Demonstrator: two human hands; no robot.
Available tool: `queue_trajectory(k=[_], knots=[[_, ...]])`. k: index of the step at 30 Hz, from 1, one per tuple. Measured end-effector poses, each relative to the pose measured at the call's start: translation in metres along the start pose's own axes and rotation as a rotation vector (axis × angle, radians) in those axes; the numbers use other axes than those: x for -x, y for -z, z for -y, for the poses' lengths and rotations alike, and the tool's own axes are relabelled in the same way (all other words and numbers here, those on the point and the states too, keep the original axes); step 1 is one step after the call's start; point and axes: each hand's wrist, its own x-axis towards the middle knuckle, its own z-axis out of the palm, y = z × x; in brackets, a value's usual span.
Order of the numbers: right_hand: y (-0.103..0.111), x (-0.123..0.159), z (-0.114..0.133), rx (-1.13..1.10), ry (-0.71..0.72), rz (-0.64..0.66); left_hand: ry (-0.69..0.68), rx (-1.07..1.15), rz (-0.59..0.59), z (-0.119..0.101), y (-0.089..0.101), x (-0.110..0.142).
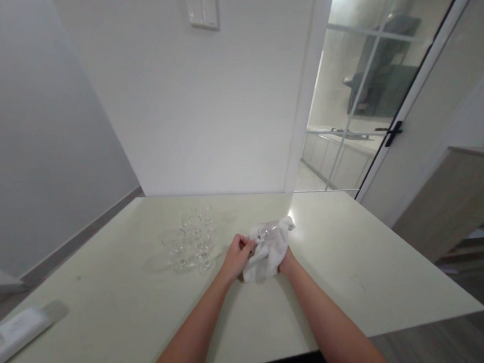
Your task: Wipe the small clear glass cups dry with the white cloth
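A clear glass (267, 233) lies on its side in a white cloth (266, 261), over the middle of the table. My left hand (239, 255) is closed, thumb and fingers pinching at the glass's left end beside the cloth. Under the right side of the cloth is my right hand (287, 260), closed around it with most fingers hidden. Several clear glasses (196, 239) stand in a group on the table to the left of my hands; their outlines overlap and are faint.
The pale table (122, 316) meets a white wall with a light switch (202, 5). At the table's left front lies a white power strip (16, 335). On the right are a glass door with a black handle (394, 133) and a wooden shelf unit (451, 208).
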Motion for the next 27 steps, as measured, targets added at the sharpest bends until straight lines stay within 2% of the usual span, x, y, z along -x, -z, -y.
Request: queue_trajectory(k=[2, 6, 7, 9, 11, 15, 18, 21, 23, 27], knots=[[-0.002, 0.002, 0.0, -0.081, -0.035, -0.09, -0.08, -0.03, 0.066, 0.0, -0.004, 0.005], [-0.002, 0.006, 0.005, -0.288, -0.087, -0.283, -0.196, -0.076, 0.277, -0.007, -0.005, 0.013], [-0.001, 0.006, 0.008, -0.315, -0.086, -0.304, -0.225, -0.108, 0.292, -0.009, -0.005, 0.014], [-0.001, 0.007, 0.012, -0.324, -0.074, -0.318, -0.264, -0.168, 0.249, -0.012, -0.003, 0.014], [-0.002, 0.008, 0.016, -0.318, -0.078, -0.274, -0.26, -0.178, 0.143, -0.013, -0.002, 0.012], [-0.012, 0.017, 0.019, -0.261, -0.136, 0.024, -0.231, -0.093, -0.075, -0.011, 0.001, 0.007], [-0.018, 0.025, 0.02, -0.209, -0.153, 0.145, -0.218, -0.032, -0.136, -0.009, 0.003, 0.005], [-0.016, 0.029, 0.022, -0.179, -0.131, 0.156, -0.162, 0.057, -0.102, -0.011, 0.004, 0.004], [-0.012, 0.03, 0.023, -0.193, -0.169, 0.165, -0.1, 0.155, -0.03, -0.014, 0.004, 0.004], [-0.009, 0.031, 0.025, -0.26, -0.431, 0.228, 0.035, 0.361, 0.221, -0.02, 0.004, 0.008]])
